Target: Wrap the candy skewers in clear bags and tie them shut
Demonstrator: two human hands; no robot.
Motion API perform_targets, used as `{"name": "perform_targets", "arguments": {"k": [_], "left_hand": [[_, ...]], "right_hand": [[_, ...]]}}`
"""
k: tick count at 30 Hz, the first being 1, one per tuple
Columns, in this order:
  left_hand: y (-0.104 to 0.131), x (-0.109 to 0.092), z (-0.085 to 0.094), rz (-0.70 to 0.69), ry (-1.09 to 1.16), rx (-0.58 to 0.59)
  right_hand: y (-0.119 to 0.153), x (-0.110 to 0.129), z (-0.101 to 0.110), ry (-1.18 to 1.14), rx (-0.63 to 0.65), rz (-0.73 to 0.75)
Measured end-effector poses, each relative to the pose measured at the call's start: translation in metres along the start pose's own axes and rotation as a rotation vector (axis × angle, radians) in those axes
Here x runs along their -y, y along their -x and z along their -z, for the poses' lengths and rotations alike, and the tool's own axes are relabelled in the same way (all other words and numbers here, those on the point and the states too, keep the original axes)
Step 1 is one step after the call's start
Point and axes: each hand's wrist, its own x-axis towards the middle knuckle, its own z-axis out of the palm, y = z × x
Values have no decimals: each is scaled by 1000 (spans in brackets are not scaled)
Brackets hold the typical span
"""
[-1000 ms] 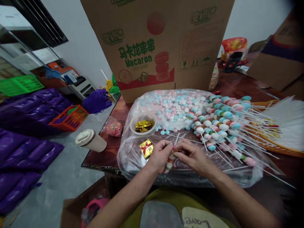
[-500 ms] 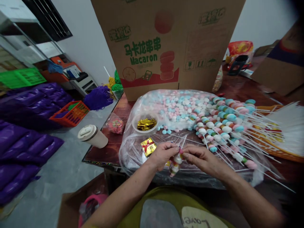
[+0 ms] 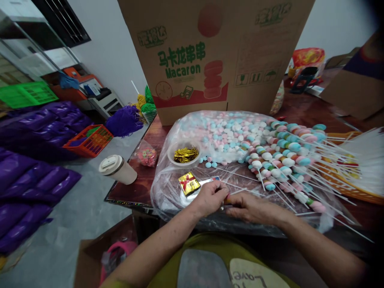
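Observation:
My left hand (image 3: 212, 197) and my right hand (image 3: 249, 207) meet over the front of the plastic-covered table, both with fingers closed. Between them they grip a candy skewer (image 3: 227, 197), mostly hidden; only a pink bit and a shiny bit of it show. Just left of my left hand lies a gold-and-red packet marked "TWIST" (image 3: 189, 184). Behind it, a white bowl (image 3: 171, 154) holds gold twist ties (image 3: 186, 155). To the right of my right hand is a pile of finished candy skewers (image 3: 285, 160) in pink, blue and white, their white sticks pointing right.
Loose pastel candies (image 3: 228, 130) lie in a clear plastic bag behind my hands. A large cardboard box (image 3: 240, 92) stands at the back. An orange basket (image 3: 360, 192) with white sticks is at right. A lidded cup (image 3: 120, 170) and a bag of pink candies (image 3: 147, 155) stand at left.
The candy skewer hung visible below my fingertips with its stick up; now my hands have closed around it and cover most of it. My right hand has shifted slightly lower.

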Motion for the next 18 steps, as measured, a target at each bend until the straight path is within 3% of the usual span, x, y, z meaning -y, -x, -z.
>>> {"name": "perform_targets", "arguments": {"k": [4, 9, 13, 15, 18], "left_hand": [[2, 0, 17, 202, 200, 166], [11, 3, 31, 279, 293, 335], [16, 3, 28, 206, 273, 226], [18, 2, 24, 119, 228, 174], [23, -2, 21, 31, 100, 82]], "right_hand": [[4, -4, -3, -141, -170, 53], [5, -2, -16, -149, -246, 53], [7, 11, -14, 75, -257, 151], [12, 14, -10, 62, -301, 171], [20, 8, -7, -141, -602, 129]]}}
